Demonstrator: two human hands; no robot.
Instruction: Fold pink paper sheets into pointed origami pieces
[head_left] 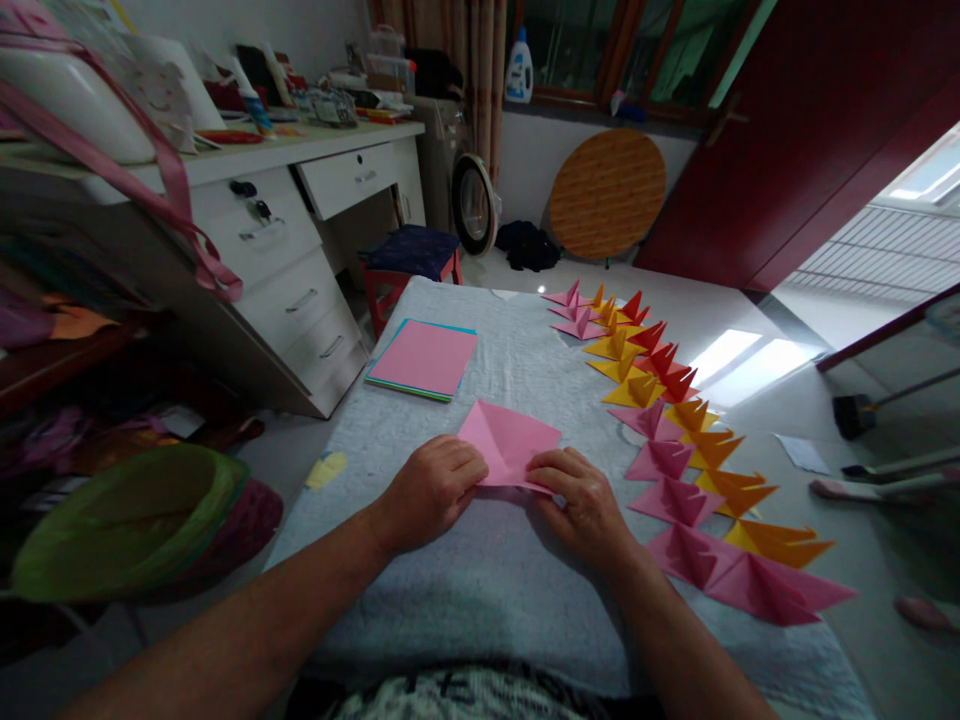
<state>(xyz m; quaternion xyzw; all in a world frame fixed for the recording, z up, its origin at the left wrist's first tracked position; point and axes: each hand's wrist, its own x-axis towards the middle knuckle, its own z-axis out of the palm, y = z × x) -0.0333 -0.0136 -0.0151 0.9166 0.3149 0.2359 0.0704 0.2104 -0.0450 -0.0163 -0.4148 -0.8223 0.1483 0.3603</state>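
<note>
A square sheet of pink origami paper (514, 445) lies creased on the cloth-covered table, its near edge lifted slightly. My left hand (442, 485) pinches the near left corner, fingers curled over it. On the near right corner, my right hand (571, 492) grips the paper between thumb and fingers. Behind my left hand rests a stack of coloured paper (426, 357), pink on top with green and blue edges showing beneath. Folded paper cranes in pink (675, 500), yellow (739, 492) and red (667, 365) stand in rows along the table's right side.
The table (390, 590) wears a pale blue cloth with a yellow patch (326, 470) at its left edge. A green-lined bin (127, 520) stands on the floor at left. Beyond are a white desk (270, 250), a stool (412, 250) and a washing machine with its door (475, 205) ajar.
</note>
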